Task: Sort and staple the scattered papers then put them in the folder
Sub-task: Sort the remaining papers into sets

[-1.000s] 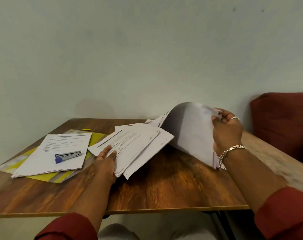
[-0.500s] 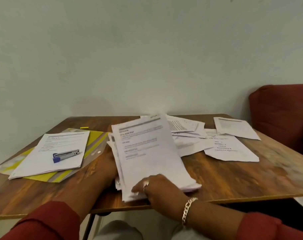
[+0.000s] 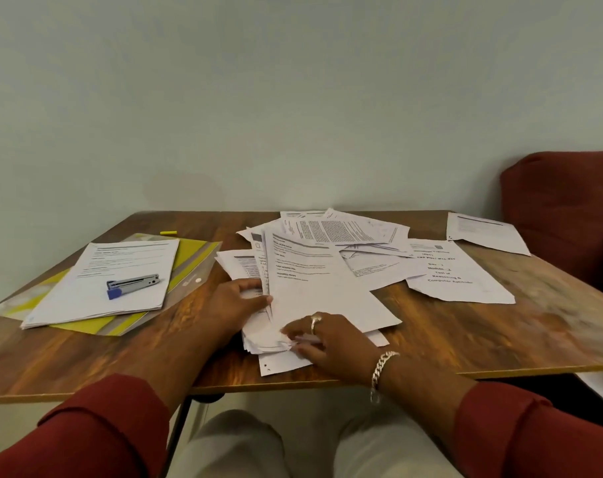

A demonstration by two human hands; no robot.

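Papers lie in a loose pile at the middle of the desk, more sheets scattered toward the far right. Left hand pinches the pile's left edge, thumb on top. Right hand presses curled fingers on its near corner. On the left, a stapler rests on stacked sheets over a yellow folder.

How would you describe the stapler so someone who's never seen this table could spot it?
Look to the left side of the wooden table, where a neat paper stack lies on a yellow folder. The stapler rests on top of that stack. It is the only grey metal thing there, with a blue end.
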